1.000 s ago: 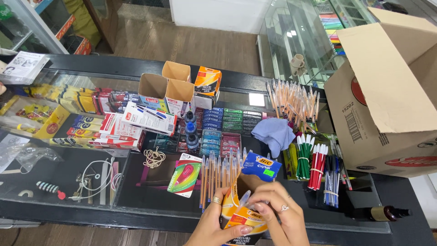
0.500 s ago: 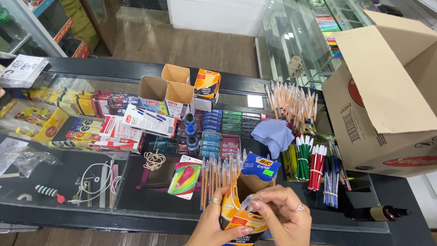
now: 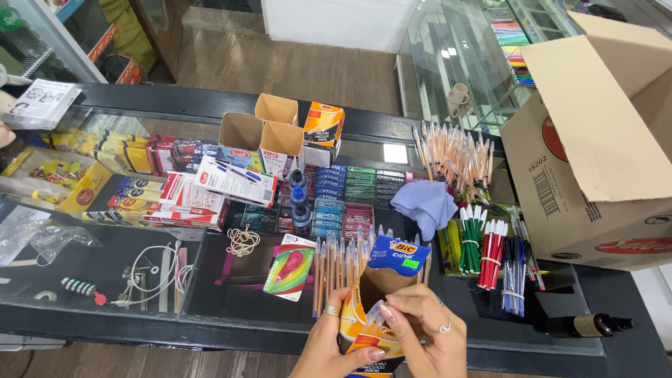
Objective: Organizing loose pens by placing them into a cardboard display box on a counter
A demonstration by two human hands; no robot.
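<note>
Orange pen box (image 3: 367, 329) sits at the bench's near edge, our left hand (image 3: 329, 350) gripping it. Our right hand (image 3: 427, 336) pinches pens inside; many pens (image 3: 336, 262) already lie out.

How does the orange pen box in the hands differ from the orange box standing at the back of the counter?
The held pen box is open, flap up, gripped by the left hand with the right hand reaching inside; the back box stands shut, untouched, beside empty open cartons. Both are orange cardboard.
</note>
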